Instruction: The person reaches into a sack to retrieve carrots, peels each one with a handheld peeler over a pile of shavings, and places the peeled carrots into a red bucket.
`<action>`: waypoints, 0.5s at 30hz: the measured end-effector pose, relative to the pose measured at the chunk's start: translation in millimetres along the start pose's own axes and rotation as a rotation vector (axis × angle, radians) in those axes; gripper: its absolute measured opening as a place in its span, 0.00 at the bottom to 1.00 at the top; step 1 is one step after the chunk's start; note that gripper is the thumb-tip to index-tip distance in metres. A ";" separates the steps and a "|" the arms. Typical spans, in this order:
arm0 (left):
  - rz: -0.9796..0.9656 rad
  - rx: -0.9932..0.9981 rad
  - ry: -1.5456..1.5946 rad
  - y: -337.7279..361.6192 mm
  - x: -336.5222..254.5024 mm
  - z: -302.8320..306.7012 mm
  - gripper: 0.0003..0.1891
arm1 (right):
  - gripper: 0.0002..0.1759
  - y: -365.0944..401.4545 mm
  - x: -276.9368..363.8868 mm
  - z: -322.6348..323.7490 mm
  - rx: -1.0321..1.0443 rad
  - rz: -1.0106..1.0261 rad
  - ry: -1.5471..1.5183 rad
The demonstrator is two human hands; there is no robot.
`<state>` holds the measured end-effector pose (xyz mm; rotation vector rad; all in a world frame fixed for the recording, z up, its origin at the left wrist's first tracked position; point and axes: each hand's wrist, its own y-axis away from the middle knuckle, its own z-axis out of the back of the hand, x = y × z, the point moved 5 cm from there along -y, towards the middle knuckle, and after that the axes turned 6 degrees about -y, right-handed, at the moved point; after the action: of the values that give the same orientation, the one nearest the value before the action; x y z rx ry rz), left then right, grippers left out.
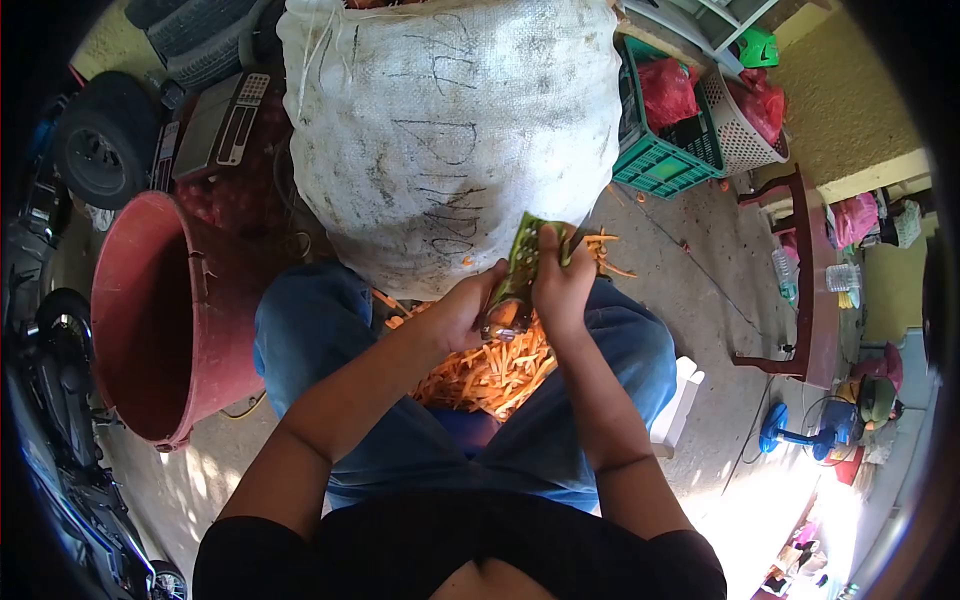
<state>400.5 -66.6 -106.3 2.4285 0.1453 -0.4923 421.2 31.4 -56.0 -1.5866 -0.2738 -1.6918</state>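
Between my knees lies a heap of orange strips (490, 378), above a dark blue container (455, 428). Over the heap, a green tool with holes (522, 262) is held tilted, with more orange strips (608, 252) sticking out beyond its right side. My right hand (562, 280) is closed round the upper part of the tool, thumb on top. My left hand (468, 308) is closed at the tool's lower left side, beside a brownish-orange piece (505, 318) at its lower end. Whether my left fingers hold that piece or the tool is hidden.
A large white woven sack (450, 130) stands right in front of my knees. At the left are a red barrel (200, 330) and a tyre (105, 150). A green crate (665, 150), a white basket (735, 125) and a brown wooden frame (815, 290) stand at the right.
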 end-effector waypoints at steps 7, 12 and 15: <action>0.103 0.151 -0.273 8.0 8.2 1.1 0.20 | 0.12 -43.6 -53.0 47.3 -0.383 -0.333 -0.358; 0.088 0.329 0.007 -2.9 6.3 10.4 0.18 | 0.12 -23.2 -34.2 24.6 -0.177 -0.392 -0.397; 0.013 0.252 0.077 -4.3 4.8 6.0 0.15 | 0.12 -4.8 -14.1 3.9 0.001 -0.210 -0.154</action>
<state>402.1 -67.1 -114.9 2.6943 0.1054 -0.4334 419.7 42.5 -66.5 -1.7401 -0.5356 -1.7255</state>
